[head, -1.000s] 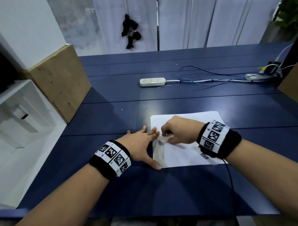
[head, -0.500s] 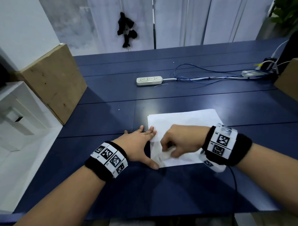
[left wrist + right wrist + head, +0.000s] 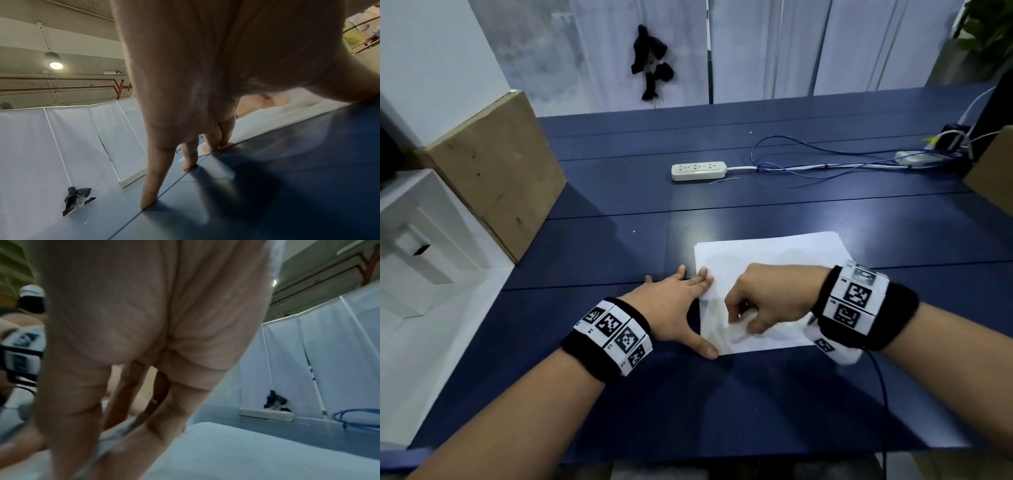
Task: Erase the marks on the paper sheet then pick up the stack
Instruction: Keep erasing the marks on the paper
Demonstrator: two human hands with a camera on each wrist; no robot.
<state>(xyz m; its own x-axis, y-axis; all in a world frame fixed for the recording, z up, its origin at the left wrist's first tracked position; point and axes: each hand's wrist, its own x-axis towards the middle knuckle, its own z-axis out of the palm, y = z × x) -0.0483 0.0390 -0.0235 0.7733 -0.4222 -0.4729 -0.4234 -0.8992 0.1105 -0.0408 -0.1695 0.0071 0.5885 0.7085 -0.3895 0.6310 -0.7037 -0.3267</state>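
Right hand (image 3: 767, 298) covers the middle of the paper stack (image 3: 774, 253); any marks there are hidden or too faint to tell. Something small and pale sits under its curled fingers (image 3: 131, 431), blurred in both the head and right wrist views; cannot tell what it is. Number of sheets in the stack unclear, only a slight offset at the far edge. Left hand (image 3: 674, 301) fills most of the left wrist view, thumb cut off at the right edge. Potted plant (image 3: 989, 31) cut by the top right corner. Cardboard box (image 3: 993, 171) cut by the right edge. Black thing hanging (image 3: 650, 65) on the partition too small to identify. Both forearms run off the bottom.
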